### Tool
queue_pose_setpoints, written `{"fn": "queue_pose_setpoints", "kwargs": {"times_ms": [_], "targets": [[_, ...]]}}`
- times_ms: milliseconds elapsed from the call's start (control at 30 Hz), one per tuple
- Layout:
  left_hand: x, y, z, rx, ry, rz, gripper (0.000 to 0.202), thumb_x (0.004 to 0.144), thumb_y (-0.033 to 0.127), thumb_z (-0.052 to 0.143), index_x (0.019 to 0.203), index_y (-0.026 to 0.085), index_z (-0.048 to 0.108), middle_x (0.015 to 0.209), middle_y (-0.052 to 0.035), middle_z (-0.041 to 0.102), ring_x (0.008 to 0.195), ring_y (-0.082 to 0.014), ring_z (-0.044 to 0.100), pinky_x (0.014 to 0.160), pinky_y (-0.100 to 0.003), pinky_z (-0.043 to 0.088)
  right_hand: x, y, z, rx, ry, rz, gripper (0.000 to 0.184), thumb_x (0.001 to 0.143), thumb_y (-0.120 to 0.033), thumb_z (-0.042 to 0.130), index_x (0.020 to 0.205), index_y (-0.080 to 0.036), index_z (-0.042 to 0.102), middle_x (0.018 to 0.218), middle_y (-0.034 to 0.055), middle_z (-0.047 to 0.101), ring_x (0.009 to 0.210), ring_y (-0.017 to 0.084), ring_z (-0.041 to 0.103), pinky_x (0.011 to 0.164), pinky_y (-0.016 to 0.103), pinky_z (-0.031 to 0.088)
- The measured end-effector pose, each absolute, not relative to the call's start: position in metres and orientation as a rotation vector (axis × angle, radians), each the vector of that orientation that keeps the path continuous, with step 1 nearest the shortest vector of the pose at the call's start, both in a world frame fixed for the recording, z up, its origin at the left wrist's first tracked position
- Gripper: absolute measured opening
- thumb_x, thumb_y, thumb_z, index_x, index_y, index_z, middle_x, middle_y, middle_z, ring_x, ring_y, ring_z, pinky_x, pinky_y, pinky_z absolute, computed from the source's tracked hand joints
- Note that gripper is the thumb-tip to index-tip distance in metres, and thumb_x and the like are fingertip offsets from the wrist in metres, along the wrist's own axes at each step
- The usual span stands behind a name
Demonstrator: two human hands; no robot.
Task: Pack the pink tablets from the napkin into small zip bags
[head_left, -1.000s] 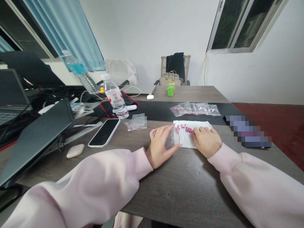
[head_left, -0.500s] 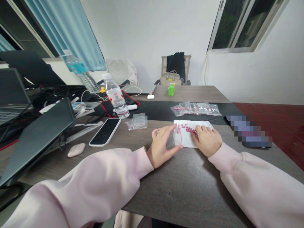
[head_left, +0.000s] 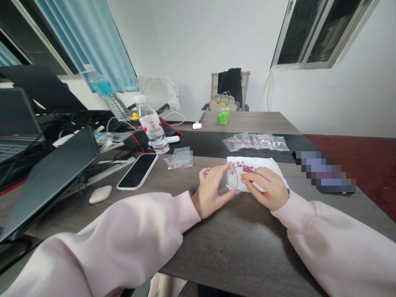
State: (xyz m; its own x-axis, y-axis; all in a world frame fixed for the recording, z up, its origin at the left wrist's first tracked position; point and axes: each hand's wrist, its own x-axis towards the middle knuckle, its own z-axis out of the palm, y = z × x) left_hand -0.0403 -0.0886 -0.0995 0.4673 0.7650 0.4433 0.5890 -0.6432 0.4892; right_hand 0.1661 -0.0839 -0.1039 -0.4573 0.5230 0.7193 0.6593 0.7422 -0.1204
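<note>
My left hand [head_left: 212,190] holds a small clear zip bag [head_left: 229,180] with a red seal, its mouth spread open between thumb and fingers. My right hand [head_left: 265,186] rests on a white paper sheet [head_left: 272,165], its fingers pinched together at the bag's mouth; what they hold is too small to make out. Several small pink pills [head_left: 244,167] lie on the paper just beyond both hands.
Filled pill bags [head_left: 256,142] lie in a row behind the paper. Empty zip bags [head_left: 180,159], a phone [head_left: 137,171], a water bottle [head_left: 152,126], laptops [head_left: 46,177] and cables crowd the left. A green box [head_left: 223,116] stands farther back; a blurred dark object [head_left: 324,177] lies on the right.
My right hand has drawn back from the pills toward the open mouth of the bag. My left hand has kept the bag in place.
</note>
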Motion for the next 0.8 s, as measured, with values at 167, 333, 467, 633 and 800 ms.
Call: {"fn": "queue_pose_setpoints", "kwargs": {"times_ms": [167, 333, 467, 633, 800], "targets": [[-0.039, -0.089, -0.099, 2.453, 1.151, 0.897, 0.067, 0.082, 0.041, 0.059, 0.140, 0.026, 0.030, 0.130, -0.0099, 0.056, 0.119, -0.0245, 0.052, 0.105, -0.043, 0.021, 0.167, -0.085, -0.102, -0.762, -2.243, -0.108, 0.026, 0.091, -0.028, 0.046, 0.095, -0.025, 0.072, 0.077, 0.0045, 0.069, 0.070, 0.016, 0.060, 0.067, 0.031, 0.049], [-0.040, -0.089, -0.100, 2.464, 1.146, 0.898, 0.067, 0.083, 0.043, 0.059, 0.140, 0.026, 0.029, 0.133, -0.0108, 0.054, 0.121, -0.0248, 0.051, 0.106, -0.044, 0.020, 0.165, -0.085, -0.102, -0.873, -2.109, -0.117, 0.029, 0.090, -0.022, 0.043, 0.106, -0.022, 0.067, 0.090, 0.0066, 0.071, 0.080, 0.018, 0.063, 0.076, 0.034, 0.050], [-0.040, -0.089, -0.099, 2.422, 1.139, 0.906, 0.063, 0.084, 0.042, 0.057, 0.138, 0.025, 0.030, 0.131, -0.0109, 0.055, 0.121, -0.0243, 0.051, 0.106, -0.044, 0.019, 0.172, -0.073, -0.112, -1.256, -1.956, -0.249, 0.036, 0.088, -0.015, 0.040, 0.117, -0.012, 0.059, 0.106, 0.0121, 0.068, 0.095, 0.023, 0.061, 0.086, 0.038, 0.046], [-0.040, -0.090, -0.096, 2.386, 1.137, 0.912, 0.061, 0.084, 0.041, 0.057, 0.137, 0.023, 0.031, 0.131, -0.0111, 0.055, 0.122, -0.0239, 0.050, 0.107, -0.044, 0.018, 0.181, -0.060, -0.124, -1.734, -2.112, -0.223, 0.041, 0.083, -0.007, 0.038, 0.118, -0.012, 0.059, 0.110, 0.0117, 0.068, 0.103, 0.024, 0.060, 0.082, 0.036, 0.042], [-0.040, -0.091, -0.095, 2.367, 1.150, 0.903, 0.061, 0.084, 0.042, 0.057, 0.136, 0.023, 0.031, 0.132, -0.0117, 0.054, 0.123, -0.0245, 0.049, 0.107, -0.044, 0.017, 0.180, -0.063, -0.121, -1.833, -2.076, -0.266, 0.034, 0.083, -0.012, 0.047, 0.111, -0.019, 0.064, 0.102, 0.0074, 0.071, 0.098, 0.021, 0.061, 0.080, 0.033, 0.037]]}}
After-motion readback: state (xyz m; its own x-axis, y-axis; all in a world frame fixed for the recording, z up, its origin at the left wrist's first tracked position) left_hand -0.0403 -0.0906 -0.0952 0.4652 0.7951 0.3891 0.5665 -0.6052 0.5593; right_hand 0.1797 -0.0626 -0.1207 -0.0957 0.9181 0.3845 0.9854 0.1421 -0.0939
